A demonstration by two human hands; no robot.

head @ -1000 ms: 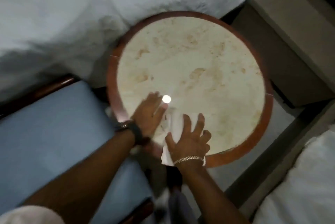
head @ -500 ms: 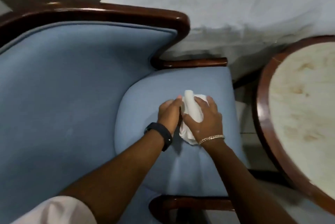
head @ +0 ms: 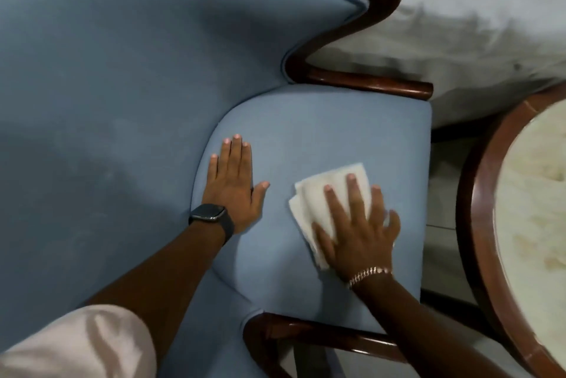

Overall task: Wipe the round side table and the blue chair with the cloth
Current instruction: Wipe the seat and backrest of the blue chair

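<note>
- White cloth [head: 330,190], folded flat, lies on the seat cushion of the blue chair [head: 306,120], right of centre in the frame, pinned under the right hand [head: 356,224]
- That right hand is spread wide, fingers apart and pressing down on the cloth, not curled round it; a chain bracelet sits at the wrist
- Left hand [head: 234,184] rests palm down on the bare cushion just beside the cloth, fingers together and thumb out, holding nothing; a dark watch [head: 208,213] is on that wrist
- A second ago both hands worked the cloth on the round side table [head: 487,224]; half a second ago they bunched it together on the chair seat; now the hands have parted and the cloth is laid out flat
- So I judge the table part over and the chair wipe just starting, with only the seat under way
- Table shows at the right edge of the frame, well apart from both hands, its pale top still mottled
- Chair back fills the upper left, and the wooden arms [head: 367,85] appear untouched by the cloth
</note>
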